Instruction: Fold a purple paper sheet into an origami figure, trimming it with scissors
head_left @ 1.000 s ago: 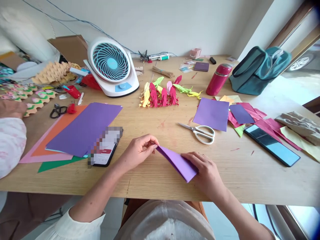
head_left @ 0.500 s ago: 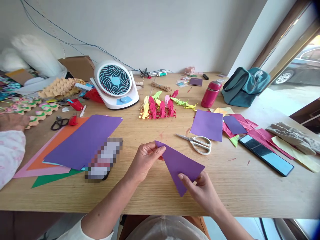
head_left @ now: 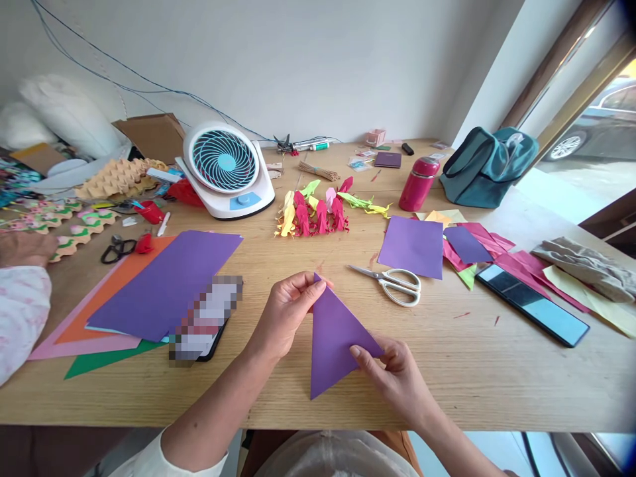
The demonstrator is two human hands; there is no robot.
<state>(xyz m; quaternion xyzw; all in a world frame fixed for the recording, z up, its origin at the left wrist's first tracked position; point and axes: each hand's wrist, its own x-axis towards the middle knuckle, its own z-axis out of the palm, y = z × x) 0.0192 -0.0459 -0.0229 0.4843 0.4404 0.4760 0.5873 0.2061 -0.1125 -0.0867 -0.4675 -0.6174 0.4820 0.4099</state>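
A sheet of purple paper (head_left: 336, 341), folded into a triangle, is held over the front of the table between both hands. My left hand (head_left: 291, 311) pinches its top corner between thumb and fingers. At the right corner, my right hand (head_left: 392, 371) grips it, thumb on top and fingers behind. The third corner points down toward the table's front edge. White-handled scissors (head_left: 400, 286) lie just beyond, their blades pointing left. Behind them rests a flat purple paper square (head_left: 412, 246). A group of folded paper figures (head_left: 318, 209) in red, yellow, green and pink stands at mid-table.
Coloured sheets (head_left: 163, 285) and a phone (head_left: 211, 324) lie left, near a fan (head_left: 226, 169) and black scissors (head_left: 118, 249). Right are a red flask (head_left: 420, 184), a teal bag (head_left: 489, 169), paper scraps and another phone (head_left: 531, 305). Another person's hand (head_left: 24, 248) rests far left.
The purple triangle has turned in my hands, its lower corner swinging left and its right corner drawing inward. My right hand has shifted slightly left; my left hand keeps its pinch.
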